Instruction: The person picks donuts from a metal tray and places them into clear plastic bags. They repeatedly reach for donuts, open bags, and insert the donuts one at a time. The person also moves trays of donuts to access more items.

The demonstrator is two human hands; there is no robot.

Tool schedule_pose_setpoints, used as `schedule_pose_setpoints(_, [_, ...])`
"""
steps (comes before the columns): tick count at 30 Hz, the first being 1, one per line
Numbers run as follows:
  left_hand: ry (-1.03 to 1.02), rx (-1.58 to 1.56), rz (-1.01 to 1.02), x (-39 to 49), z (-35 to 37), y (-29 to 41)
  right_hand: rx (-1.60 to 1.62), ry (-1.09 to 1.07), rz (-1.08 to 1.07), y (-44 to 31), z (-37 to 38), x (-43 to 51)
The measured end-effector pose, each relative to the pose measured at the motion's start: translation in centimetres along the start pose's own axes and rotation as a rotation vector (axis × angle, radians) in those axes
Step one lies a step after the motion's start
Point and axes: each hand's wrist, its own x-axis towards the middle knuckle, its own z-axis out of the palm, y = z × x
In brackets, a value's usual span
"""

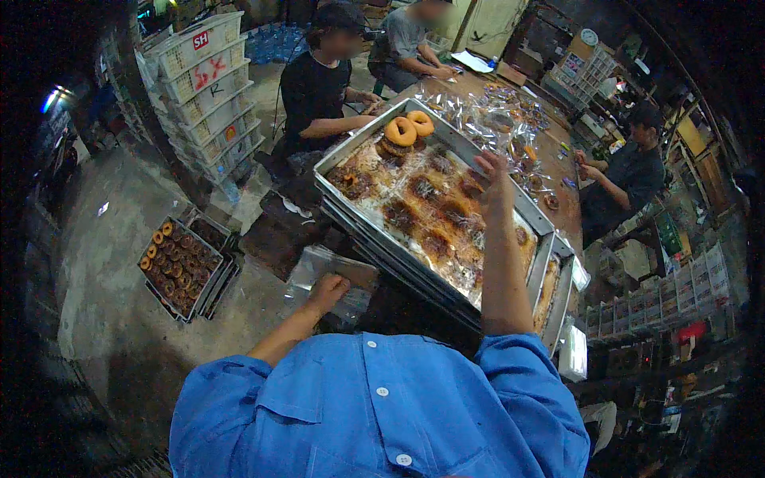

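My left hand (pixel 330 291) grips a bundle of clear plastic bags (pixel 311 266) low in front of me, beside the tray stack. My right hand (pixel 496 173) is raised over the far right rim of the top metal baking tray (pixel 412 239), fingers apart and holding nothing visible. Two pale ring doughnuts (pixel 400 131) lie at the tray's far corner, with a darker-topped doughnut (pixel 391 149) partly hidden under one. Brown smears and dark round marks cover the rest of this tray. More trays are stacked beneath it.
Wrapped doughnuts (pixel 496 122) cover the table (pixel 565 173) beyond the tray. Co-workers (pixel 320 89) sit around it. Trays of chocolate-topped doughnuts (pixel 179 269) stand on the floor at left. White plastic crates (pixel 200 89) are stacked behind. A second tray (pixel 553 281) adjoins at right.
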Motion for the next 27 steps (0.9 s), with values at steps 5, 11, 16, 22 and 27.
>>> schedule_pose_setpoints(5, [0.027, 0.009, 0.188, 0.6, 0.9, -1.0, -0.642, -0.453, 0.188, 9.1, 9.5, 1.7])
schedule_pose_setpoints(11, [-0.009, 0.305, 0.362, 1.2, -1.5, 1.6, -0.804, -0.339, 0.303, 14.9, 14.7, 3.4])
schedule_pose_setpoints(16, [-0.397, 0.565, 0.016, 3.8, -4.2, 7.6, -0.701, -0.188, -0.14, 14.0, 10.1, 1.2])
schedule_pose_setpoints(22, [-0.33, -1.038, -0.108, 3.8, -7.9, 16.0, -0.953, -0.238, -0.618, 6.7, 2.6, -3.2])
schedule_pose_setpoints(27, [-0.362, -0.634, 0.025, 2.8, -7.3, 21.0, -0.051, -0.228, -0.148, 2.7, 1.4, -6.9])
